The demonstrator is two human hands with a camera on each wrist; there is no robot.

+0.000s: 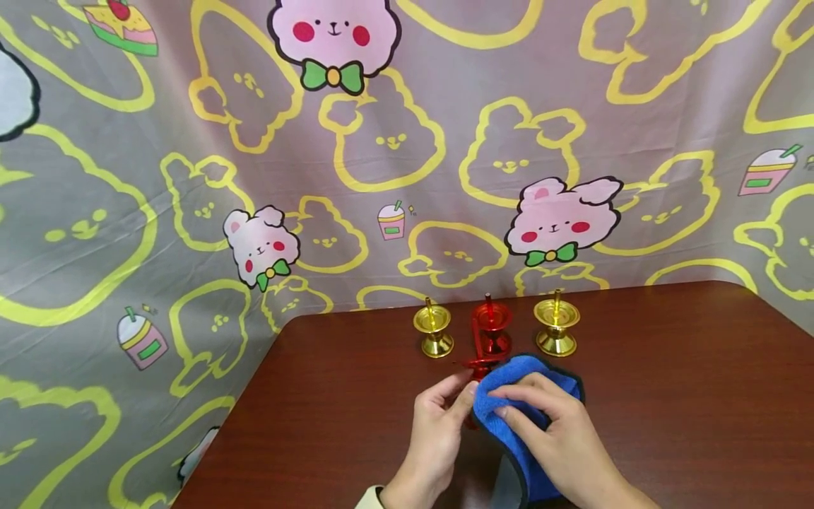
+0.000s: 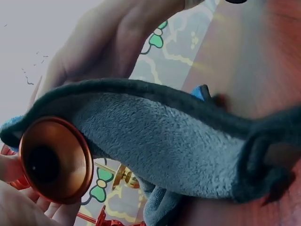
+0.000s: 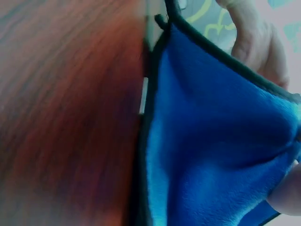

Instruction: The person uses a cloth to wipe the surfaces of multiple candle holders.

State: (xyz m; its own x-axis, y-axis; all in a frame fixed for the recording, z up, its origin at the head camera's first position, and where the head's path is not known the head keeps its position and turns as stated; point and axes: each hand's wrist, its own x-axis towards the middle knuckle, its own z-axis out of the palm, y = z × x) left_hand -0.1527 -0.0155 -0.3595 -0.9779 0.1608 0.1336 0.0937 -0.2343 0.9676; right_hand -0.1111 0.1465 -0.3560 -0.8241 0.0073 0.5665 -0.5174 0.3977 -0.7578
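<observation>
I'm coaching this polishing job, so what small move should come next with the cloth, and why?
Probably rub the blue cloth round the red candle holder: the left hand holds it by its base, and the right hand presses cloth over it, most of it still covered.

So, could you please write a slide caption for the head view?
Left hand holds a red candle holder while right hand presses a blue cloth on it.

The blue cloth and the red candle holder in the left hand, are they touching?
Touching. In the left wrist view, the cloth lies against the flared base of the red holder, with no gap between them.
</observation>
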